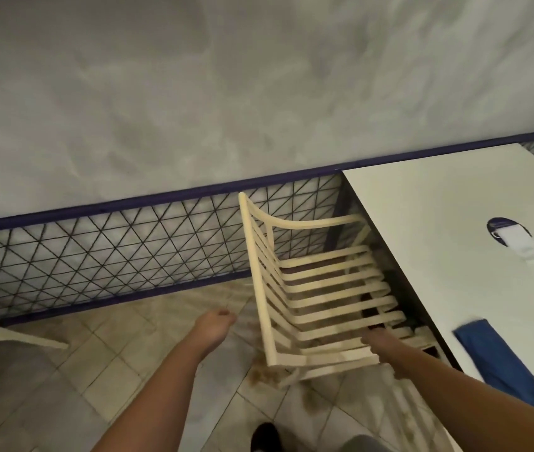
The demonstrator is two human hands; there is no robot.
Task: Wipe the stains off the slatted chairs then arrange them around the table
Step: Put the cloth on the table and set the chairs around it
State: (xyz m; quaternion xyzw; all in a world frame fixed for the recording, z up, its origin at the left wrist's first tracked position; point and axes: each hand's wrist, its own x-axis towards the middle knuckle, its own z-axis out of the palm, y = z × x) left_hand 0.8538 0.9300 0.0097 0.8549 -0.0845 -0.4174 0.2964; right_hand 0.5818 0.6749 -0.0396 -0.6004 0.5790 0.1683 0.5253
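A cream slatted chair stands at the left side of the white table, its seat partly tucked under the table edge. My right hand is closed on the front slat of the chair's seat. Left of the chair, my left hand hangs over the floor, fingers curled and holding nothing. A blue cloth lies on the table near its front edge.
A purple-framed wire mesh fence runs behind the chair. Part of another cream chair shows at the far left. The tiled floor has brown stains under the chair. A napkin holder sits on the table.
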